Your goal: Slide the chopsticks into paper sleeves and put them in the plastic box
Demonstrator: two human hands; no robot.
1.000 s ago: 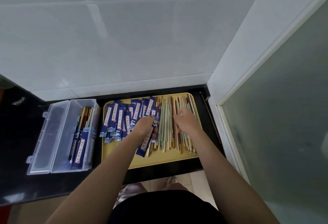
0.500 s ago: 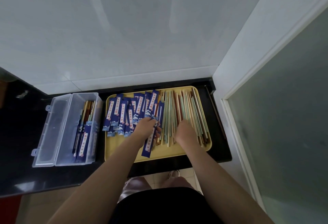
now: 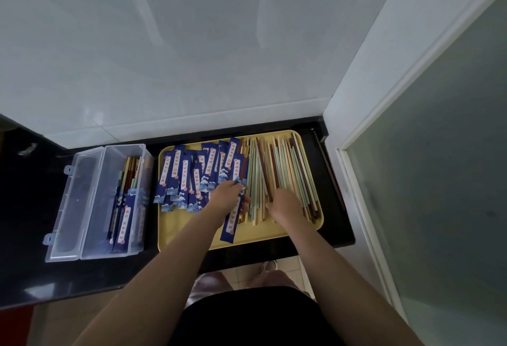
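A clear plastic box (image 3: 82, 203) is set open on the black tabletop (image 3: 33, 194), with sleeved chopsticks (image 3: 124, 216) laid inside; beside it a yellow tray (image 3: 175, 230) is seen, on which blue paper sleeves (image 3: 189, 178) are heaped; one sleeve (image 3: 231, 222) is pinched by the left hand (image 3: 226, 196); the right hand (image 3: 285, 204) is laid, fingers curled, on the loose chopsticks (image 3: 285, 164); whether any is gripped cannot be told.

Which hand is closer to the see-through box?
Left. The left hand is over the tray's middle, holding a sleeve, right of the box. The right hand is farther right, on the chopsticks.
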